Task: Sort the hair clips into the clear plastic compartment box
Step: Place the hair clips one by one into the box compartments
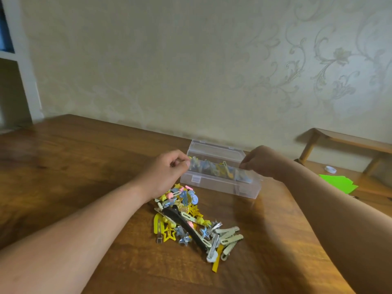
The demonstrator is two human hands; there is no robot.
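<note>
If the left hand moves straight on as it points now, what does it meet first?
Probably the left end of the box, just beyond the left hand and the bag it pinches; depth unclear.

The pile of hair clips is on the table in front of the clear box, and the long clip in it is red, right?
No, the long clip is black, not red; the head view shows it. The pile does lie on the table in front of the clear box.
</note>
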